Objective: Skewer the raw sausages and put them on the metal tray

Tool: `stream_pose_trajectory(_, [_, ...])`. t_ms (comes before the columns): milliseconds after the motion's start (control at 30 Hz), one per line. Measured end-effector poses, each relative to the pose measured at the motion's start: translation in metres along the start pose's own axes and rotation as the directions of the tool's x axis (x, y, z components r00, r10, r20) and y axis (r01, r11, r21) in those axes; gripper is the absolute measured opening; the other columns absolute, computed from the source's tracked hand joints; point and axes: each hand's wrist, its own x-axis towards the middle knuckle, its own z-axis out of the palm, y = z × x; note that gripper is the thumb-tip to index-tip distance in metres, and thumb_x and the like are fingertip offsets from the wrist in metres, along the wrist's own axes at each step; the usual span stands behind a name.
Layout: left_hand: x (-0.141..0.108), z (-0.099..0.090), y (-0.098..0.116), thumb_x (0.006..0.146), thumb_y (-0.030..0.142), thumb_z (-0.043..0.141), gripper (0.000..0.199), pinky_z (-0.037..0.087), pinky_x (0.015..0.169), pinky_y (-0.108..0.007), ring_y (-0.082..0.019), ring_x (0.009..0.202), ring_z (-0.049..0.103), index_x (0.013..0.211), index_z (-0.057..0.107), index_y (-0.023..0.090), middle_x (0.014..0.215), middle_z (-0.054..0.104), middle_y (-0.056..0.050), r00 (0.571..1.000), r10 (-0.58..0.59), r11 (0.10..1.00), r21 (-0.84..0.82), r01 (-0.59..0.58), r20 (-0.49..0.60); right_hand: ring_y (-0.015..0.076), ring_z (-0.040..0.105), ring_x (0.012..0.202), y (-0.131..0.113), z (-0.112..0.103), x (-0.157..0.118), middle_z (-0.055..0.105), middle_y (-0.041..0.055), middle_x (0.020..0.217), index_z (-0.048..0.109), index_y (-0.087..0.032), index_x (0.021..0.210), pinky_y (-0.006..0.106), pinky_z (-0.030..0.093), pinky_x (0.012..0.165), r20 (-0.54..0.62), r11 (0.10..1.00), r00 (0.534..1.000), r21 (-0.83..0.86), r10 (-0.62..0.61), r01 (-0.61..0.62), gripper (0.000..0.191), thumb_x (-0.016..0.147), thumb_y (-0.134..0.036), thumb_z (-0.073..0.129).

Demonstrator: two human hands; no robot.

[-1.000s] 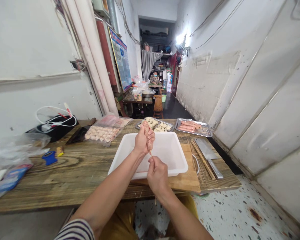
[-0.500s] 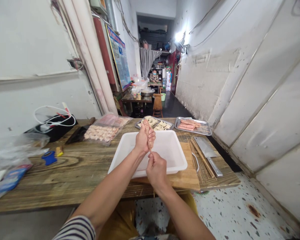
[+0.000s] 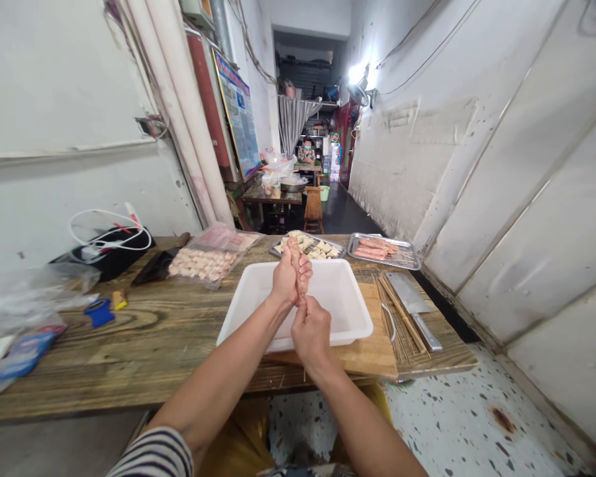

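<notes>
My left hand (image 3: 289, 275) is wrapped round a long piece of pinkish minced meat (image 3: 294, 255), held upright over a white plastic tub (image 3: 350, 301). Just below it, my right hand (image 3: 312, 329) pinches the lower end, where a thin skewer runs down; most of the skewer is hidden by the fingers. Both hands almost touch each other. Under the tub lies a wooden cutting board (image 3: 372, 354). Finished-looking meat skewers (image 3: 377, 249) rest on a metal tray at the back right.
Right of the board are loose bamboo skewers (image 3: 402, 315) and a cleaver (image 3: 412, 301). A tray of pale folded pieces (image 3: 322, 250) stands behind the tub. Left lie a bag of meat pieces (image 3: 203, 264), a blue tape dispenser (image 3: 99, 313) and plastic bags (image 3: 24, 331). A masked person (image 3: 306, 154) sits far back.
My right hand has risen slightly toward my left, closing on the base of the meat. My left hand keeps its grip, shifted slightly to the right.
</notes>
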Motion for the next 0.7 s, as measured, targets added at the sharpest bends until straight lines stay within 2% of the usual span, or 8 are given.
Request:
stream_pose_trajectory(133, [0.001,-0.003,-0.002,0.088,0.045,0.048,0.03,0.032,0.036,-0.015,-0.006,0.044,0.04,0.083,0.051,0.016,0.061,0.043,0.002,0.996,0.066,0.997,0.032,-0.068,0.06,0.0195,0.06,0.055,0.007,-0.007,0.001,0.067,0.0089,0.063,0.064,-0.013,0.083,0.026,0.036,0.053,0.099,0.999,0.995,-0.038,-0.007,0.011,0.036,0.089,-0.018,0.029])
stream_pose_trajectory(267, [0.004,-0.006,0.004,0.088,0.036,0.051,0.02,0.039,0.043,-0.016,-0.007,0.05,0.046,0.087,0.052,0.016,0.069,0.05,0.0,0.991,0.082,0.996,0.009,-0.083,0.104,0.0207,0.063,0.063,0.014,-0.023,-0.01,0.067,0.0088,0.07,0.063,-0.012,0.098,0.026,0.038,0.057,0.159,0.997,0.985,-0.026,-0.063,0.068,0.036,0.092,-0.022,0.029])
stream_pose_trajectory(367, [0.004,-0.008,0.011,0.087,0.034,0.051,0.019,0.042,0.046,-0.017,-0.008,0.053,0.05,0.091,0.054,0.016,0.073,0.053,-0.002,0.993,0.073,0.997,-0.032,-0.071,0.097,0.0203,0.062,0.062,0.018,-0.034,-0.02,0.065,0.0077,0.068,0.062,-0.013,0.092,0.026,0.038,0.058,0.203,0.995,0.974,0.017,-0.099,0.098,0.035,0.093,-0.021,0.028])
stream_pose_trajectory(467, [0.002,-0.009,0.014,0.09,0.039,0.046,0.028,0.036,0.039,-0.015,-0.006,0.048,0.045,0.1,0.054,0.015,0.07,0.051,-0.001,0.99,0.037,0.997,-0.068,-0.028,0.139,0.0177,0.058,0.056,0.021,-0.038,-0.026,0.062,0.0036,0.062,0.06,-0.016,0.085,0.024,0.038,0.056,0.254,0.989,0.962,0.135,-0.097,0.064,0.034,0.093,-0.023,0.027])
stream_pose_trajectory(600, [-0.001,-0.008,0.011,0.09,0.035,0.048,0.018,0.032,0.037,-0.012,-0.004,0.043,0.04,0.089,0.051,0.017,0.066,0.047,0.002,0.981,0.008,0.996,-0.085,0.009,0.196,0.0173,0.058,0.057,0.022,-0.035,-0.029,0.063,0.0035,0.066,0.059,-0.017,0.089,0.024,0.037,0.054,0.204,0.984,0.976,0.171,-0.079,0.044,0.032,0.094,-0.025,0.029])
stream_pose_trajectory(700, [-0.004,-0.004,0.008,0.089,0.043,0.047,0.023,0.03,0.034,-0.014,-0.005,0.038,0.038,0.085,0.047,0.02,0.063,0.048,0.002,0.982,-0.005,0.999,-0.035,0.012,0.188,0.0176,0.059,0.057,0.024,-0.031,-0.03,0.063,0.0043,0.067,0.059,-0.017,0.088,0.024,0.036,0.054,0.127,0.987,0.987,0.139,-0.102,0.084,0.032,0.094,-0.025,0.028])
